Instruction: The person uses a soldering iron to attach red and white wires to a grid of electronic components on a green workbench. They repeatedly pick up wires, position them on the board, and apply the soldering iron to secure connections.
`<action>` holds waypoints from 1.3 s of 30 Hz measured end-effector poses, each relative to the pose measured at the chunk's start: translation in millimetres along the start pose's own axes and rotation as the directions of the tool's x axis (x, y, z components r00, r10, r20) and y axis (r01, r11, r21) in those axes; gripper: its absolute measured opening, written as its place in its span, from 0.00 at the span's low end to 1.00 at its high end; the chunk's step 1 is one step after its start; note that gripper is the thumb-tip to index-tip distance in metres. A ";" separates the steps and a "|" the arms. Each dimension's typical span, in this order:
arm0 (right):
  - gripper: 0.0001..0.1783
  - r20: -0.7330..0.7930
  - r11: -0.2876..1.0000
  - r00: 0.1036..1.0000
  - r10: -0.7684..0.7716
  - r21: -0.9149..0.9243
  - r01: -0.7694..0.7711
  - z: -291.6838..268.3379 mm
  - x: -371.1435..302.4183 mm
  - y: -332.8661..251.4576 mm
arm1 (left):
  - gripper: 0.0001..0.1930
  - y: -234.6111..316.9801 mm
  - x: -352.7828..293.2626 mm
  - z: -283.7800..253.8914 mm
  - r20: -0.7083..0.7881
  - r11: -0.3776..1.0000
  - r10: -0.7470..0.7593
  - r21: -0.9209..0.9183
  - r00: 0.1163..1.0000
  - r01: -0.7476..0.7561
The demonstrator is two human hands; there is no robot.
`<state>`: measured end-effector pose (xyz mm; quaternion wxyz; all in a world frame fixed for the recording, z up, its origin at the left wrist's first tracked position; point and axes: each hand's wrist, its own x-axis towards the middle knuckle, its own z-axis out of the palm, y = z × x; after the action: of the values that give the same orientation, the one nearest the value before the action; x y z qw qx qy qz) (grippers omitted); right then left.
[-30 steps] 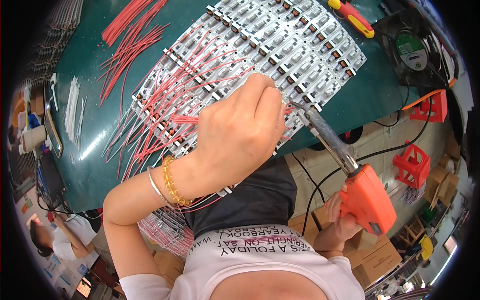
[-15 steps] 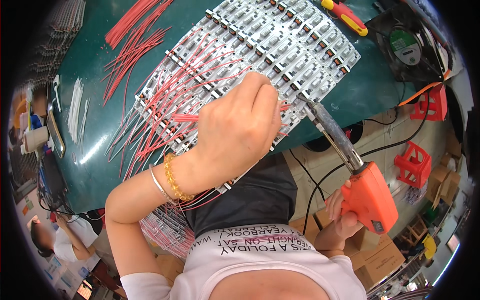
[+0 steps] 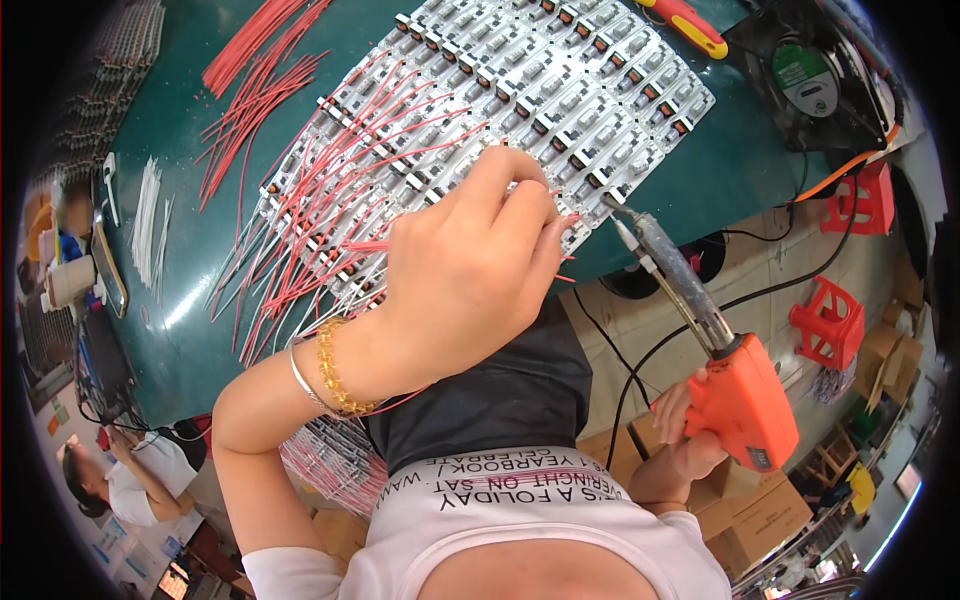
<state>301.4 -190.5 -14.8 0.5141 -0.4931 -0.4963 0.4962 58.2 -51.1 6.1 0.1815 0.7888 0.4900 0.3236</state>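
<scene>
The left hand (image 3: 470, 255) encloses red wires (image 3: 368, 246), the right hand (image 3: 690, 425) grips an orange soldering gun (image 3: 745, 400), and its tip (image 3: 613, 204) should clear the fingers (image 3: 525, 207).

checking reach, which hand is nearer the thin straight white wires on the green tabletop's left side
Left. The left hand is over the gridded silvery circuit boards, to the right of the white wires; the right hand is farther right, holding an orange plastic soldering gun.
</scene>
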 end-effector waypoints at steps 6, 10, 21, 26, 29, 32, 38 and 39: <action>0.38 -0.071 0.997 0.997 0.007 -0.082 -0.013 4.7 -1.7 2.4 | 0.07 -0.6 -0.7 6.3 -0.022 0.997 0.028 0.067 0.999 -0.027; 0.32 -0.087 0.988 0.996 0.009 -0.152 -0.023 4.5 -0.3 2.5 | 0.07 0.4 -0.4 7.4 -0.050 0.996 0.041 0.084 0.998 -0.037; 0.45 0.034 0.999 0.999 -0.040 0.013 0.040 0.7 1.0 2.0 | 0.07 -0.7 0.2 8.7 -0.058 0.995 0.060 0.086 0.997 -0.055; 0.45 0.029 0.999 0.999 -0.018 0.030 0.017 -0.2 0.4 1.2 | 0.07 0.0 0.0 6.5 -0.051 0.993 0.058 0.105 0.997 -0.053; 0.45 -0.009 1.000 1.000 -0.002 0.011 0.002 1.7 -1.5 -2.0 | 0.06 1.2 0.2 6.1 -0.025 0.995 0.038 0.090 0.999 -0.036; 0.45 -0.012 1.000 1.000 -0.004 0.016 0.005 -1.3 -2.7 -2.3 | 0.05 4.9 3.1 -0.2 0.005 1.000 -0.019 0.002 1.000 0.018; 0.46 -0.026 0.999 0.999 0.020 0.034 -0.019 -3.4 -9.9 -2.6 | 0.05 7.3 -0.6 -1.7 0.029 0.995 -0.055 -0.076 0.998 0.058; 0.46 -0.020 0.999 1.000 0.017 0.032 -0.016 -4.2 -10.4 -1.6 | 0.06 8.5 -2.0 -1.1 0.025 0.996 -0.057 -0.060 0.998 0.058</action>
<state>305.5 -201.0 -13.5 0.5227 -0.4939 -0.4793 0.5032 62.4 -56.8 11.4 0.2204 0.7721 0.5003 0.3240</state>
